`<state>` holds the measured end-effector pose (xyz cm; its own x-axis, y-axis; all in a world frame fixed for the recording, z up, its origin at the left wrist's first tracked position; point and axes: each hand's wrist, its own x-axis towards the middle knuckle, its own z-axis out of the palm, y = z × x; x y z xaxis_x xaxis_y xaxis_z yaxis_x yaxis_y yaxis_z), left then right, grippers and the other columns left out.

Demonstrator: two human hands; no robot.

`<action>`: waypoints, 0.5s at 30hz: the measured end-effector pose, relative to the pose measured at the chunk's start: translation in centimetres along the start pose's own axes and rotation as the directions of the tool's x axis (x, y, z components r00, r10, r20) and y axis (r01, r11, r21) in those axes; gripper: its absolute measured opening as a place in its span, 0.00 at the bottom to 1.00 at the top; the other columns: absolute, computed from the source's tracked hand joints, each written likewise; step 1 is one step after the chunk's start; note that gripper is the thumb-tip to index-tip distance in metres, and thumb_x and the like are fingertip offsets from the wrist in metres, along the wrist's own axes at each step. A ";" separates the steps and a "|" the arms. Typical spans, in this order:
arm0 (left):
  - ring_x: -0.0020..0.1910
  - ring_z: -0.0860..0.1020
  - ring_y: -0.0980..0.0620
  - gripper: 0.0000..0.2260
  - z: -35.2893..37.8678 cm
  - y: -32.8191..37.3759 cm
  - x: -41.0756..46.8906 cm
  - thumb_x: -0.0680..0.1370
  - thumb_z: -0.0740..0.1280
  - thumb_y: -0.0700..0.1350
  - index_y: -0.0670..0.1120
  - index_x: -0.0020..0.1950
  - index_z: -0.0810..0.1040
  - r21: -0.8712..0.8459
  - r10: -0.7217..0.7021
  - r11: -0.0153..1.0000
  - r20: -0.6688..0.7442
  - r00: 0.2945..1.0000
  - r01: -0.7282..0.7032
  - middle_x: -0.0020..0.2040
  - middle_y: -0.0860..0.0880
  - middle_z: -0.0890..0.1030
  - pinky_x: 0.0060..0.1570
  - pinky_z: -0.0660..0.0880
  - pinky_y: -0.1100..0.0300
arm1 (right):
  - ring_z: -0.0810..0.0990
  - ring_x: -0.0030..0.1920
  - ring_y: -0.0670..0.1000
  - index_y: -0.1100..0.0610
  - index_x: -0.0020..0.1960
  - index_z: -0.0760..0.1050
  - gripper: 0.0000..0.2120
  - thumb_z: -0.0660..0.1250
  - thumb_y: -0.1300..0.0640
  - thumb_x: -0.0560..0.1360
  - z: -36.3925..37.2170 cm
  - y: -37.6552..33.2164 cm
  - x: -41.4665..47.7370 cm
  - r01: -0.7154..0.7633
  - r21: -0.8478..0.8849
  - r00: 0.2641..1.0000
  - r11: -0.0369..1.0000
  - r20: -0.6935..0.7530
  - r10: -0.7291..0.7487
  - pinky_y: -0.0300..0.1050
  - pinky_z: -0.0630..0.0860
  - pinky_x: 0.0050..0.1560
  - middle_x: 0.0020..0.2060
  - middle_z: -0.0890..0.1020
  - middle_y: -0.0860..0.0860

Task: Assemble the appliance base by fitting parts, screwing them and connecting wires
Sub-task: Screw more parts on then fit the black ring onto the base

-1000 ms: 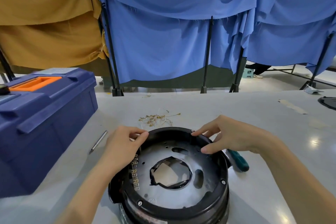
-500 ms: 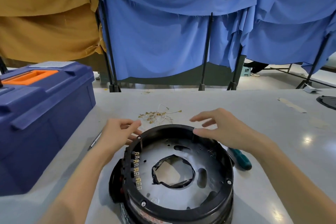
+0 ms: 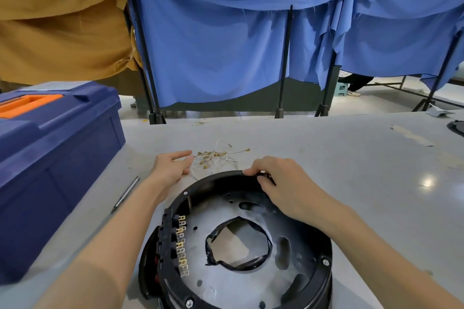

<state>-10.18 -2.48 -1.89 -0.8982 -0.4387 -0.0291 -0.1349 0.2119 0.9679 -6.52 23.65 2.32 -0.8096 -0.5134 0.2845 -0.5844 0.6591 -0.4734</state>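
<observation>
Left hand (image 3: 173, 167) has left the rim and now lies flat and loose on the grey table (image 3: 351, 170), right of the closed dark-blue plastic toolbox (image 3: 50, 145) (contents hidden), fingertips at the tangle of white brass-tipped wires (image 3: 216, 158). Round black plastic appliance base (image 3: 216, 178) sits front-centre, holding a silver metal plate (image 3: 238, 283) and brass tabs (image 3: 182, 246); right hand (image 3: 283, 183) grips its far rim with curled fingers.
</observation>
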 end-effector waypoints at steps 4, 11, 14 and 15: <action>0.35 0.74 0.56 0.09 0.9 0.0 0.8 0.79 0.68 0.41 0.43 0.57 0.81 0.003 -0.016 1.000 -0.022 1.000 0.016 0.41 0.48 0.81 0.42 0.70 0.64 | 0.76 0.59 0.51 0.52 0.60 0.78 0.17 0.57 0.65 0.80 -0.1 0.0 0.0 -0.006 0.016 1.000 1.000 0.012 0.006 0.43 0.71 0.61 0.59 0.80 0.48; 0.39 0.82 0.54 0.05 -0.1 0.1 1.0 0.76 0.70 0.35 0.41 0.50 0.83 -0.211 -0.039 0.977 -0.105 0.994 0.016 0.40 0.46 0.84 0.39 0.73 0.65 | 0.76 0.59 0.50 0.52 0.60 0.78 0.17 0.57 0.66 0.79 -0.3 -0.2 -0.1 -0.007 0.015 1.000 1.000 0.024 0.007 0.42 0.70 0.60 0.59 0.80 0.48; 0.39 0.83 0.53 0.05 -0.4 0.8 0.2 0.75 0.71 0.34 0.40 0.49 0.83 -0.275 0.017 0.960 -0.131 0.991 -0.052 0.40 0.46 0.84 0.41 0.75 0.65 | 0.76 0.59 0.51 0.52 0.60 0.78 0.17 0.57 0.66 0.80 -0.3 -0.3 -0.2 -0.013 0.026 1.000 1.000 0.026 0.012 0.44 0.71 0.61 0.59 0.80 0.48; 0.38 0.84 0.53 0.05 -0.4 1.2 -0.1 0.74 0.71 0.33 0.40 0.48 0.83 -0.302 0.028 0.951 -0.138 0.990 -0.069 0.40 0.46 0.84 0.42 0.76 0.65 | 0.76 0.59 0.51 0.52 0.60 0.78 0.17 0.57 0.66 0.80 -0.3 -0.4 -0.2 -0.014 0.028 1.000 1.000 0.026 0.013 0.44 0.71 0.61 0.59 0.80 0.48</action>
<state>-10.08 -2.53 -0.68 -0.8353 -0.5489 0.0324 0.0600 -0.0324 0.9977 -6.13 23.70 2.71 -0.8153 -0.5190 0.2567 -0.5716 0.6506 -0.5000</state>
